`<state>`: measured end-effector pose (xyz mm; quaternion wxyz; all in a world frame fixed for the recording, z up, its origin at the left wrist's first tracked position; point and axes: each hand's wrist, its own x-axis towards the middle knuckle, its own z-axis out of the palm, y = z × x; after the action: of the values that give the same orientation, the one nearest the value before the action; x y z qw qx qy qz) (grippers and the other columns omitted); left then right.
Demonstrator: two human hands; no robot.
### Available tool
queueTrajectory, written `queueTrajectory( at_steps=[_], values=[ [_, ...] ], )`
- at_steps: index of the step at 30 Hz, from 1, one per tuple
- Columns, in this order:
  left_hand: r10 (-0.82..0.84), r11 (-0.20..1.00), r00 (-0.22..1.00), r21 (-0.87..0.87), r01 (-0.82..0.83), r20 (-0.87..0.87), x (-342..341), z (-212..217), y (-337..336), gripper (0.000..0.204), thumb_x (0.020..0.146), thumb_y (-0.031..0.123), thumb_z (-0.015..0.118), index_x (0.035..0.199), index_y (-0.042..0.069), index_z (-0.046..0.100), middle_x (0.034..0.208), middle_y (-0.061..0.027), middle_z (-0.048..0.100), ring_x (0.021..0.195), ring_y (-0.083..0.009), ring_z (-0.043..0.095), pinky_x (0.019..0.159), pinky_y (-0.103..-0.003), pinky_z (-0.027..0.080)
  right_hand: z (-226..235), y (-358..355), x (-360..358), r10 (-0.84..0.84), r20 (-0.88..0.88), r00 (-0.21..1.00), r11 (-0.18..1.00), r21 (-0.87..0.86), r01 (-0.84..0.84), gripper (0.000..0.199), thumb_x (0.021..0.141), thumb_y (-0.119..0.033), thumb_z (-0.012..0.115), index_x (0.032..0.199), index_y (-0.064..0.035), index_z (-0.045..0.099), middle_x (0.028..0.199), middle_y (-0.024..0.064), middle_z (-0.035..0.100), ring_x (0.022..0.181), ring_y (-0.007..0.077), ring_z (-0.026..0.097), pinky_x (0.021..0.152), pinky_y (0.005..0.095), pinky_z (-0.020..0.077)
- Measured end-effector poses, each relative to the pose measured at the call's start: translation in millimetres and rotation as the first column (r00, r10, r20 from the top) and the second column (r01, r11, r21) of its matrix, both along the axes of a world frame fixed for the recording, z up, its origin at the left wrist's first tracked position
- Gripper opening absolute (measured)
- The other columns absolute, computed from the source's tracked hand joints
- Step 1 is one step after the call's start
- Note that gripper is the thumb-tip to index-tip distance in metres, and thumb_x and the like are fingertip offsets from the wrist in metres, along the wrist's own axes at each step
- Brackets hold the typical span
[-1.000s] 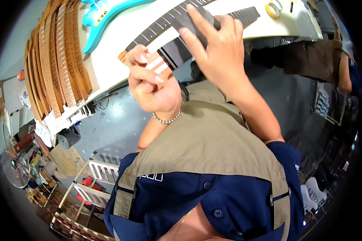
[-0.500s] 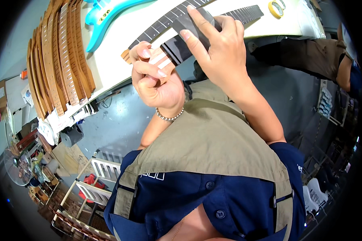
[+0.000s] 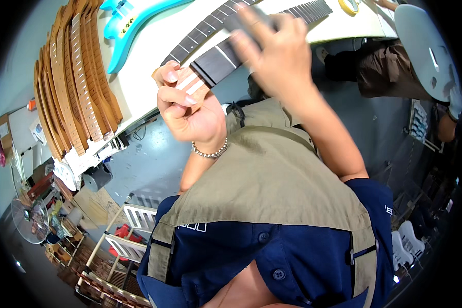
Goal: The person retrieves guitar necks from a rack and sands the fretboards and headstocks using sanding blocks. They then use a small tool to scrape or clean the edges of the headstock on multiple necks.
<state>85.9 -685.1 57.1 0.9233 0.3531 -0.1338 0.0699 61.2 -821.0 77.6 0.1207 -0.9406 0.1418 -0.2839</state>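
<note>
The white desk [image 3: 154, 61] fills the top of the view. A turquoise guitar body [image 3: 133, 25] lies on it at the far left, beside a long dark fretboard [image 3: 200, 31]. Along the desk's left edge a row of bare wooden guitar necks [image 3: 72, 87] leans in a fan. A second guitar neck [image 3: 215, 64] with a dark fretboard juts off the desk's near edge toward the person. The right hand [image 3: 277, 56] lies flat on top of this neck, fingers spread, blurred; whether it holds anything under the palm cannot be told. The left hand [image 3: 187, 105], with a bead bracelet [image 3: 210, 152] at the wrist, has its grip pressed together around the neck's pale wooden end. A roll of yellow tape [image 3: 350, 5] sits on the desk at far right.
</note>
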Motion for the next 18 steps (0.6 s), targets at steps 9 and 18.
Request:
queueTrajectory(
  at_steps=[9, 18],
  values=[
    [-0.009, 1.000, 1.000, 0.001, 0.009, -0.025, 10, -24, 16, 0.012, 0.069, 0.016, 0.045, 0.059, 0.013, 0.042, 0.093, -0.0018, 0.046, 0.104, -0.0226, 0.043, 0.094, -0.044, 0.035, -51, -90, -9, 0.020, -0.161, 0.987, 0.959, 0.283, 0.026, 0.054, 0.076, -0.049, 0.059, 0.124, -0.0249, 0.053, 0.103, 0.0241, 0.051, 0.103, 0.0355, 0.046, 0.088, 0.0414, 0.0402],
    [0.012, 1.000, 1.000, -0.014, -0.011, 0.029, 0, -21, 10, 0.009, 0.067, 0.016, 0.041, 0.059, 0.011, 0.043, 0.094, -0.0057, 0.043, 0.097, -0.0233, 0.039, 0.093, -0.038, 0.030, 2, 3, 8, 0.136, 0.123, 0.983, 0.977, 0.150, -0.154, 0.053, 0.057, -0.057, 0.068, 0.099, -0.0254, 0.068, 0.075, 0.0081, 0.048, 0.075, 0.0233, 0.050, 0.067, 0.0370, 0.0374]
  ],
)
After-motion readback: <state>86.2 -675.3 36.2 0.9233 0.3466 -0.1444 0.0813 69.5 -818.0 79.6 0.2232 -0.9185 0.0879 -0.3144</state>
